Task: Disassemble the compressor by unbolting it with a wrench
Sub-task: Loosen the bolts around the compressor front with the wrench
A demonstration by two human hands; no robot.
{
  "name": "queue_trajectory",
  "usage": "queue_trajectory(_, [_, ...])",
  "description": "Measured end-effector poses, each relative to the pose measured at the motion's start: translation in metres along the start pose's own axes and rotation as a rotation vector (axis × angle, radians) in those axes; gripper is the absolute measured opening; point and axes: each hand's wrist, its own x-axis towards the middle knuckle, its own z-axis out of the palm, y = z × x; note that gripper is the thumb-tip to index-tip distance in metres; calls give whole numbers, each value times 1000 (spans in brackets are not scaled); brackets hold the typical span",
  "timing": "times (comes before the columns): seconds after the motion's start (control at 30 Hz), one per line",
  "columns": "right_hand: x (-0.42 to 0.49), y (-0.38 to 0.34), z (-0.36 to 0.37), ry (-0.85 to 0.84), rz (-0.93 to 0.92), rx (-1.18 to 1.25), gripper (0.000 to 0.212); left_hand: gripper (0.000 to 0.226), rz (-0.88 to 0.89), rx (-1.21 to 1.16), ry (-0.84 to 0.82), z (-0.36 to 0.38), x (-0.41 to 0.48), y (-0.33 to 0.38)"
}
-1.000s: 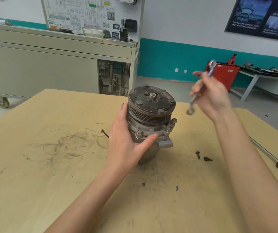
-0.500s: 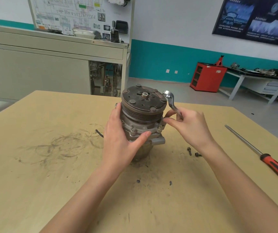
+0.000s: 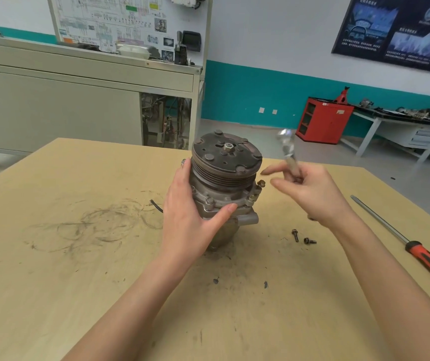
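So your compressor (image 3: 224, 188) is standing on end near the middle of the wooden table (image 3: 78, 282), grooved pulley and rusty clutch plate facing up, with the center nut on top. Your left hand (image 3: 190, 220) is wrapped around its left side. The thumb lies across the front just under the flange, and the other fingers go round the back where I can't see them. There are bolts in the flange, one at the front (image 3: 210, 201) and a couple on the right edge (image 3: 260, 183).

Your right hand (image 3: 310, 194) is just right of the pulley, not touching it. It's got the wrench (image 3: 289, 152) pinched by the shaft, with the head sticking up and blurred. Two fingers are stretched out toward the compressor and the rest are curled around the tool. Can't tell which fingers do the actual pinching.

Two loose bolts (image 3: 295, 235) lie on the table below that hand, close together. Farther right there's a long screwdriver (image 3: 417, 246) with a red and black handle, lying at an angle near the table edge. Dark greasy smears mark the tabletop on the left.
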Motion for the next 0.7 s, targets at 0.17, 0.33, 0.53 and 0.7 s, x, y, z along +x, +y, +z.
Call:
queue_trajectory(0.17, [-8, -1, -14, 328, -47, 50, 46, 103, -13, 0, -7, 0, 0, 0])
queue_trajectory(0.33, [-28, -2, -23, 452, -75, 155, 58, 102, -13, 0, -9, -1, 0, 1])
queue_trajectory(0.53, [-72, 2, -3, 359, -504, -139, 41, 103, -8, -4, -8, -1, 0, 1])
queue_trajectory(0.7, [-81, 9, 14, 431, -701, -566, 30, 102, -4, 0, 0, -1, -1, 1])
